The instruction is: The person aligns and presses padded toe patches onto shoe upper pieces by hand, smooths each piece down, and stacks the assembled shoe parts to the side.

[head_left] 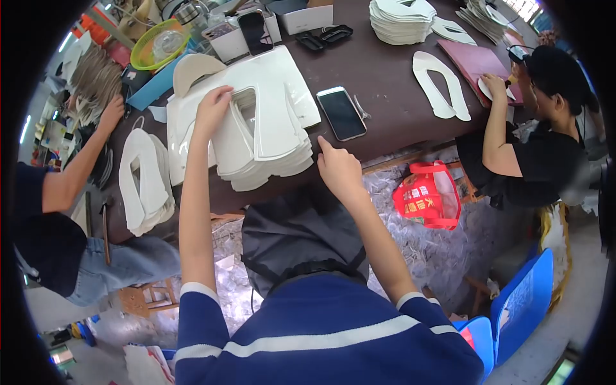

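Note:
My left hand (213,110) lies at the upper left of a stack of white U-shaped pieces (269,138), its fingers stretched toward the top edge. No object shows in it. To the right of the stack, by the table edge, is my right hand (339,168), index finger extended and the others partly bent, holding nothing visible. The stack rests on large white sheets (292,67). A beige curved piece (192,72) lies at their upper left. Just above my right hand, a phone (341,114) lies on the table.
Another white stack (146,186) is at left, with a hammer (106,231) nearby. More pieces (401,22) sit at the back. One co-worker (545,128) is at right; another's arm (83,157) reaches in from the left. A red bag (427,196) is below the brown table (391,83).

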